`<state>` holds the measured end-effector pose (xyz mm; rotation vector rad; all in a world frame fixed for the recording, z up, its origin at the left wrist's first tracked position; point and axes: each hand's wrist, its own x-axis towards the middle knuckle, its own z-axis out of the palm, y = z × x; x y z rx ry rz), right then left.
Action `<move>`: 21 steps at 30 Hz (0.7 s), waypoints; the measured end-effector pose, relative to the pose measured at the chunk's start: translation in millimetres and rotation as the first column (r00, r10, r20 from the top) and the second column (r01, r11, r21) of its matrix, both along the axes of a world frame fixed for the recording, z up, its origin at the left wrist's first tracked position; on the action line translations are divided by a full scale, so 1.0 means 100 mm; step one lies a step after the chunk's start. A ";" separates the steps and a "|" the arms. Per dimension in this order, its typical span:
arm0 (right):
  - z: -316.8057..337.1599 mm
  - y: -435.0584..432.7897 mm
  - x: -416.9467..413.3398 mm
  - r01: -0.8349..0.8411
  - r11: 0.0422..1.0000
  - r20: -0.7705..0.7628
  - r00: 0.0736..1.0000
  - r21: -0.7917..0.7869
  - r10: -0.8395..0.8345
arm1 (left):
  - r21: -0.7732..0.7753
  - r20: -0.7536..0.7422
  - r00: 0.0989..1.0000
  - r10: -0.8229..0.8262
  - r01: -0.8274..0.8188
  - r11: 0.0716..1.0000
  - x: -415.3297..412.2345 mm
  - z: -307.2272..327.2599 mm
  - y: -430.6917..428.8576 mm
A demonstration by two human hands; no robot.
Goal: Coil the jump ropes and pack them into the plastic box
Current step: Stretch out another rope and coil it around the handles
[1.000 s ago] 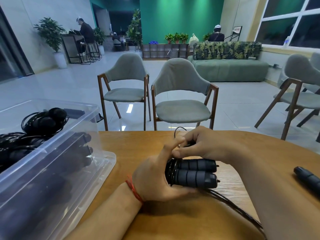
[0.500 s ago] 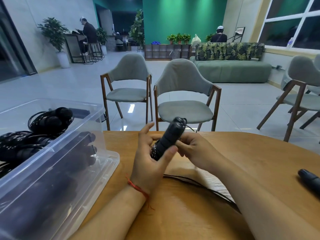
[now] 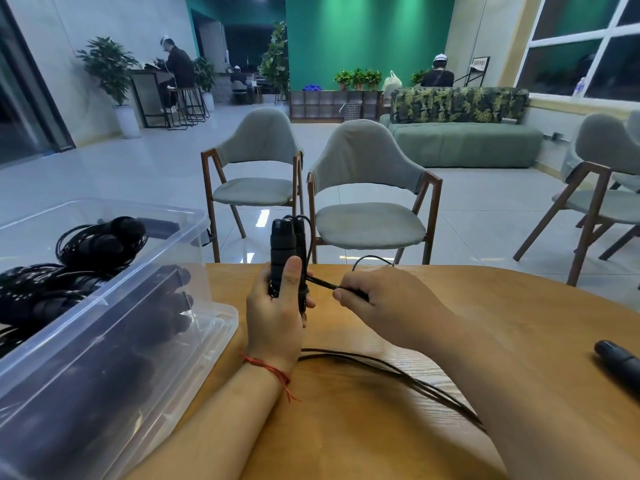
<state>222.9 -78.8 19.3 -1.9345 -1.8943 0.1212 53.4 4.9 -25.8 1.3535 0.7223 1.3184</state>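
Observation:
My left hand grips the two black handles of a jump rope and holds them upright above the wooden table. My right hand pinches the thin black cord just right of the handles and pulls it taut. More of the cord trails across the table toward me. The clear plastic box stands at the left with several coiled black jump ropes inside.
Another black handle lies at the table's right edge. Two grey chairs stand just beyond the table's far edge, more chairs at the right. People sit far back in the room.
The handles went from lying flat on the table to upright in my left hand. My right hand left the handles and now pulls the cord out to the right.

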 end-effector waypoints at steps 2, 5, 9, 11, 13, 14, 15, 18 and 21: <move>0.03 -0.02 0.02 0.014 1.000 0.042 0.999 -0.003 -0.014 | 0.045 -0.028 0.999 0.045 -0.044 0.998 0.02 -0.02 0.01; 0.07 -0.06 0.00 0.006 1.000 0.095 0.995 -0.021 -0.004 | 0.100 -0.114 0.988 0.102 -0.091 0.991 0.05 -0.03 -0.01; 0.11 -0.08 -0.01 -0.014 1.000 0.120 0.993 0.018 0.012 | 0.320 -0.367 0.912 0.182 -0.060 0.945 0.07 -0.06 -0.05; 0.14 -0.10 0.01 -0.046 0.999 0.123 0.991 0.024 0.043 | 0.373 -0.431 0.878 0.208 -0.037 0.927 0.07 -0.07 -0.05; 0.16 -0.11 0.00 -0.077 0.997 0.093 0.993 0.000 0.076 | 0.403 -0.473 0.851 0.227 -0.020 0.915 0.05 -0.06 -0.03; 0.16 -0.11 -0.01 -0.085 0.996 0.089 0.992 0.006 0.084 | 0.415 -0.483 0.845 0.228 -0.008 0.910 0.03 -0.05 -0.02; 0.16 -0.10 -0.02 -0.090 0.996 0.086 0.992 0.023 0.088 | 0.425 -0.492 0.840 0.228 0.003 0.905 0.02 -0.04 -0.02; 0.18 -0.11 -0.04 -0.089 0.995 0.051 0.995 -0.039 0.091 | 0.431 -0.538 0.809 0.235 0.024 0.902 0.01 -0.06 -0.01; 0.22 -0.17 -0.07 -0.093 0.969 0.161 0.978 -0.227 0.131 | 0.365 -0.562 0.793 0.233 -0.015 0.931 0.04 -0.12 0.02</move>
